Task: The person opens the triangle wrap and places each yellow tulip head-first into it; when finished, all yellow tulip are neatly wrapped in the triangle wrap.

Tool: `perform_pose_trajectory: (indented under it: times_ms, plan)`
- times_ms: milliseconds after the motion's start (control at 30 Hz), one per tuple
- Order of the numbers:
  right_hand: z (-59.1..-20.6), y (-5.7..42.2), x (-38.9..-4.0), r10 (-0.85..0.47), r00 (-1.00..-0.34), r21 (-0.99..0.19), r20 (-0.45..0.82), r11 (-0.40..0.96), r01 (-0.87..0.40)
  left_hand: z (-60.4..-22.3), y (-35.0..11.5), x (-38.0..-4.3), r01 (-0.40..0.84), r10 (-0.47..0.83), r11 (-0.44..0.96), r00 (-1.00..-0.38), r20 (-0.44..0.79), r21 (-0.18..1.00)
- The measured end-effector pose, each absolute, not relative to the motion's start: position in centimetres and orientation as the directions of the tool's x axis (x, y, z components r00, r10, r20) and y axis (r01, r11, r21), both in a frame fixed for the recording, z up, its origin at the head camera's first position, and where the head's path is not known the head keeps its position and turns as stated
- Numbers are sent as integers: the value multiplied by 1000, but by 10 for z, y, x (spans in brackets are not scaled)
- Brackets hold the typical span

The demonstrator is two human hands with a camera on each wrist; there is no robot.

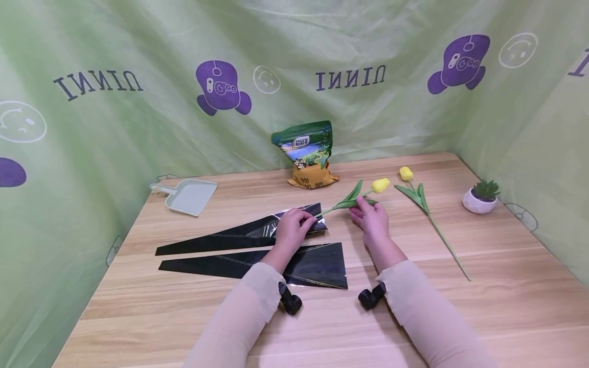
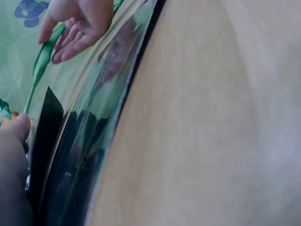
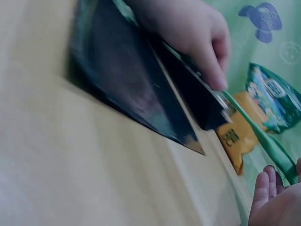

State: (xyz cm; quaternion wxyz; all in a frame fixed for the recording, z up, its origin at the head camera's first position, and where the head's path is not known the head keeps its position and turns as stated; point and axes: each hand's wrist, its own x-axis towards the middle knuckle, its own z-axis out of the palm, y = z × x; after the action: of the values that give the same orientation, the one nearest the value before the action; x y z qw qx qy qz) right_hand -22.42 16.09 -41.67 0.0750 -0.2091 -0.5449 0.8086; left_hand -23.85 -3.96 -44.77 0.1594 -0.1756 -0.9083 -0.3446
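Note:
A yellow tulip (image 1: 380, 185) with a green stem and leaves lies at a slant between the two hands. My left hand (image 1: 292, 228) pinches its stem (image 3: 240, 109) near the wide end of the upper black flower sleeve (image 1: 221, 240); the lower stem is hidden by this hand. My right hand (image 1: 374, 221) holds the leaves (image 2: 42, 61) just below the bloom, between thumb and fingers. Nearer the body, a second black sleeve (image 1: 317, 260) with a glossy front lies flat under the left forearm. Another yellow tulip (image 1: 405, 174) rests on the table, right of the right hand.
A green and orange bag (image 1: 306, 153) stands at the back of the wooden table (image 1: 322, 327). To the left lies a pale dustpan (image 1: 190, 197). A small succulent in a white pot (image 1: 480, 201) is at the right edge. Green printed curtains (image 1: 294, 46) surround the table.

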Motion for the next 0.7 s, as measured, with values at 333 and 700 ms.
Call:
perform_pose_trajectory:
  times_ms: [333, 700]
  plan:
    - [-413, 175, -232, 386, -863, -884, -325, -449, 132, -450, -41, -239, 446, 226, 697, -880, 417, 562]
    - [-410, 175, -234, 382, -854, -861, -354, -490, 138, -450, -41, -240, 447, 226, 703, -878, 422, 554]
